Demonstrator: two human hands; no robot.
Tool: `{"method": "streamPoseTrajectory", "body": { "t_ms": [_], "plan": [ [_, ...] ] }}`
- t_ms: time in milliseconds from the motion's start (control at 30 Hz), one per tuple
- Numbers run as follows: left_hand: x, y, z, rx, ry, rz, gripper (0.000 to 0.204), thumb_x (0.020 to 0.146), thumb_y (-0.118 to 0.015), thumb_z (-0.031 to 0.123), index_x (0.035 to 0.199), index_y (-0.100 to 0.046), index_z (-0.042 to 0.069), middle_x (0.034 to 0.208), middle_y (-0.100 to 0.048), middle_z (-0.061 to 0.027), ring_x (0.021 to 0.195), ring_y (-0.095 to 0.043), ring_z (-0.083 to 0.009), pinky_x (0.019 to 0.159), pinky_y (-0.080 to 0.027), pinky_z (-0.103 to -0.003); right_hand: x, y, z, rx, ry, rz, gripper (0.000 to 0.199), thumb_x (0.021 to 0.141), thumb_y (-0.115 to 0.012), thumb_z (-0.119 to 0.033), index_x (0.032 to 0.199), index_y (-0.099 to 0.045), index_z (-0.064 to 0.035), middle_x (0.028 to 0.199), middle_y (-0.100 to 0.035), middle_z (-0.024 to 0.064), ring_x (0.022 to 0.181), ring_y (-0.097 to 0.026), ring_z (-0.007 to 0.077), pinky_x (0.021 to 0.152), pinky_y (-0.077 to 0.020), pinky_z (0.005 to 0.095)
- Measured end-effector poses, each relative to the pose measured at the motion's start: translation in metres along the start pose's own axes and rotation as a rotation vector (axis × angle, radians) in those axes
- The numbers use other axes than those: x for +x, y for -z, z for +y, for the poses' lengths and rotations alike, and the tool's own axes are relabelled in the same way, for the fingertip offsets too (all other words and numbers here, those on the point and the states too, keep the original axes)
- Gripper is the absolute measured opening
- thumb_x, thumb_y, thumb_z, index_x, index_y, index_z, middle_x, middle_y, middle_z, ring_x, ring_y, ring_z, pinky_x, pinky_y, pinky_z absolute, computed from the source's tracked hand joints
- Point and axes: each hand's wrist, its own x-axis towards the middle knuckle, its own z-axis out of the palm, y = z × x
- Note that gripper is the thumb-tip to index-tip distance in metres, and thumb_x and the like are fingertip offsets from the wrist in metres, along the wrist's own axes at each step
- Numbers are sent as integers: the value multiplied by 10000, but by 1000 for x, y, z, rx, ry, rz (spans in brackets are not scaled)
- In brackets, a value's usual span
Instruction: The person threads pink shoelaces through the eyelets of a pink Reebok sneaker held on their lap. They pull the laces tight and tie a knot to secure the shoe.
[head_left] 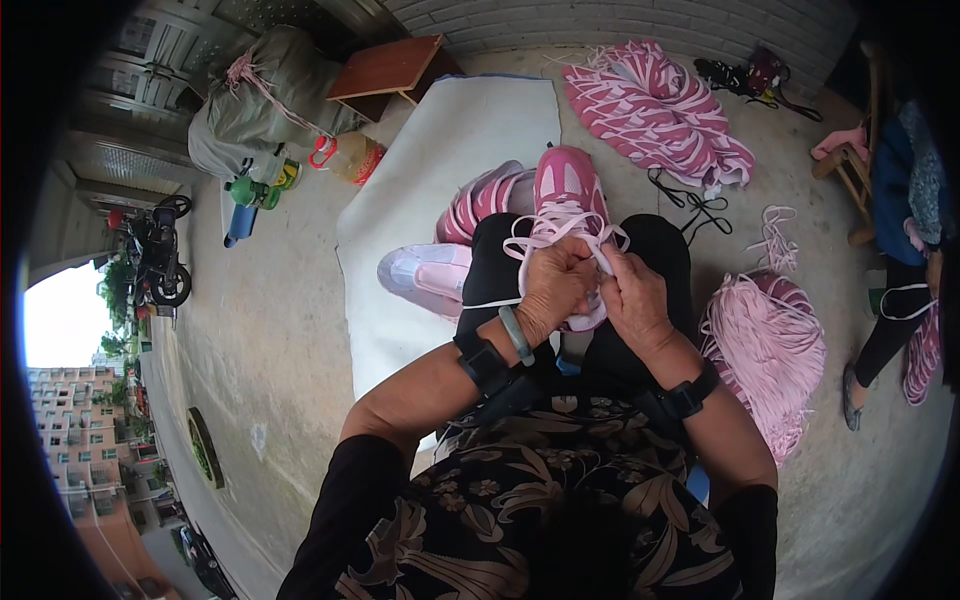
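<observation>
A pink sneaker [566, 178] lies between my knees, its toe pointing away from me. Pale pink shoelace [556, 224] crosses its front, with loose loops standing out at both sides. My left hand [560, 283], with a bangle at the wrist, is closed in a pinch over the laced opening. Right beside it, my right hand [636, 300] is closed on the lace at the shoe's right side. The fingertips nearly meet, and the hands partly hide the sneaker's collar. Left of my knee rest a striped pink shoe upper [485, 205] and a pale grey-pink one [415, 272].
A white sheet [400, 200] covers the floor ahead and left. Pink shoe uppers [650, 115] are heaped at far right; a bundle of pink laces [765, 345] lies nearer. Bottle [350, 157], wooden stool [390, 72] and bags [265, 100] stand far left. Another person [890, 310] sits right.
</observation>
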Motion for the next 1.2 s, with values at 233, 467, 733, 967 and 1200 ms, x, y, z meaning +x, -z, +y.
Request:
{"method": "streamPoseTrajectory", "body": {
  "t_ms": [233, 467, 733, 967, 1200],
  "plan": [
    [-3, 2, 4, 186, -64, -23, 45, 831, -510, 11, 802, -545, 16, 606, -556, -42, 424, -482, -78, 371, -386, -224, -5, -2, 4, 136, -105, 34, 455, 752, -568, -20, 1188, -436, -7, 824, -593, 160, 657, -599, 280, 589, -492, 348],
    [-35, 74, 3, 717, -499, -49, 72, 801, -549, 7, 730, -539, 9, 576, -524, -37, 517, -475, -93, 490, -404, -253, -10, 14, 9, 746, -693, -7, 467, 759, -646, -131, 1149, -431, 10, 784, -592, 61, 684, -571, 138, 628, -458, 273],
    [-73, 144, -15, 446, 58, -10, 56, 795, -572, 17, 743, -582, 35, 562, -529, -7, 482, -493, -73, 434, -397, -231, 30, 19, 5, 782, -878, -146, 208, 786, -637, -182, 942, -591, -52, 761, -574, -9, 633, -499, 62, 576, -411, 213],
    [-54, 165, -44, 67, 139, 106, 118, 850, -550, 103, 778, -619, 40, 564, -544, -14, 410, -461, -61, 377, -375, -191, 35, 3, -4, 753, -733, 12, 109, 825, -589, -62, 932, -609, -50, 784, -588, -21, 650, -492, 38, 576, -400, 188],
    [-38, 229, -141, 230, 478, 540, 466, 838, -571, 404, 690, -604, -37, 535, -562, -90, 418, -562, -175, 399, -476, -282, 13, 12, 9, 637, -761, -181, 189, 886, -550, -155, 1028, -582, -34, 819, -553, -35, 695, -425, 26, 587, -343, 177]
  ]
}}
